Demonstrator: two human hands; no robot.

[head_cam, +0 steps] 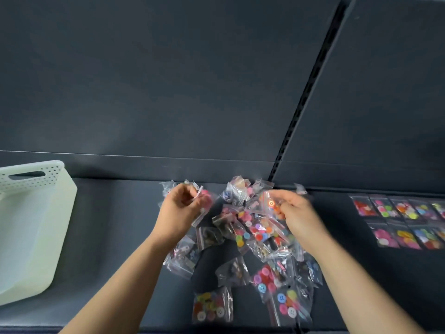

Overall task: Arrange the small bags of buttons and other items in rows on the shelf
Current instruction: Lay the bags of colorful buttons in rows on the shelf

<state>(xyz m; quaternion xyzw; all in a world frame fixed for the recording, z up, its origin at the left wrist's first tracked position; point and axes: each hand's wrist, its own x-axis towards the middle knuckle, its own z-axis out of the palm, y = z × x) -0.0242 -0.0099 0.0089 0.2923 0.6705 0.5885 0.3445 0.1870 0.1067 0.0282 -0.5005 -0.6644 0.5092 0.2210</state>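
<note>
Small clear plastic zip bags of coloured buttons point(262, 233) are heaped in one loose pile at the middle of the dark grey shelf point(115, 237), spread from near its back edge to its front edge. The bags overlap, so an exact count cannot be given, though well over a dozen are seen. Two hands are held over the back half of the pile. One bag of pink buttons point(203, 201) is pinched between the thumb and curled fingers of the left hand point(179, 210). One bag with orange buttons point(271, 204) is gripped by the curled fingers of the right hand point(298, 218), which is blurred. Towards the right end of the shelf, well apart from the pile, two rows of bags point(404, 221) are laid flat side by side. Five are counted in the back row and four in the front row, the last of each cut by the frame edge. One pale green plastic basket point(36, 225) with a perforated rim and one handle slot is set at the left end of the shelf. One black slotted upright point(310, 92) is seen on the dark grey back panel point(168, 80) behind the pile.
</note>
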